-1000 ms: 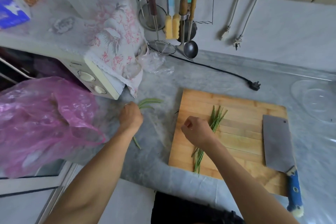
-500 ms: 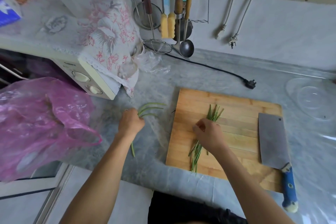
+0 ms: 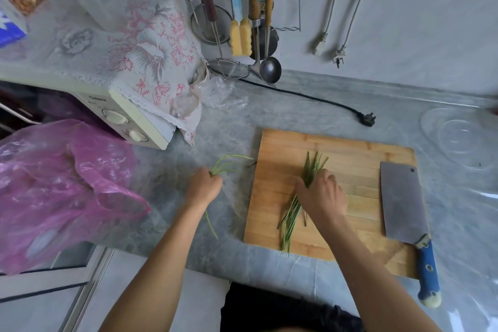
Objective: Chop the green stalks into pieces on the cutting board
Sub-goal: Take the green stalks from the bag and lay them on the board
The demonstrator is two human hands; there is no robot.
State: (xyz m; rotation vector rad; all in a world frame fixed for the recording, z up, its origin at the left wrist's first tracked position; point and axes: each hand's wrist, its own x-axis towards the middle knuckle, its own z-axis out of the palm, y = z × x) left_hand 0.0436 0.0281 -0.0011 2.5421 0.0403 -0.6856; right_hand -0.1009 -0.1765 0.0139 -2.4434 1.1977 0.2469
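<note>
Gathering stalks [image 3: 292,213] into one bundle on the board [image 3: 350,153], slanting from board centre toward its near edge. Right hand [image 3: 322,195] pressed down over the bundle's middle, fingers curled round it; tips fanning out beyond the knuckles, root ends poking out on the near side. Left hand [image 3: 203,186] off the board's left edge, closed in a fist on a few loose stalks [image 3: 229,162] above the counter [image 3: 296,110], thin ends arcing toward the board, one strand trailing down below the wrist. Cleaver [image 3: 403,202] flat on the board's right side, blue handle overhanging the near right corner, untouched.

Judging by the droop: light, thin, limp, likely to splay and roll apart, easily bruised if squeezed hard. Best held bunched near the middle with a flat, gentle press, ends squared up first, fingertips tucked back from the cut line. Probably slippery if wet; cannot tell from here.

Compared with half a second ago: right hand now lower and flatter over the bundle, covering more of it, where before only fingertips pinched its upper part. Left fist in much the same spot left of the board, same stalks in it. Cleaver unmoved. No cut pieces on the board yet.
</note>
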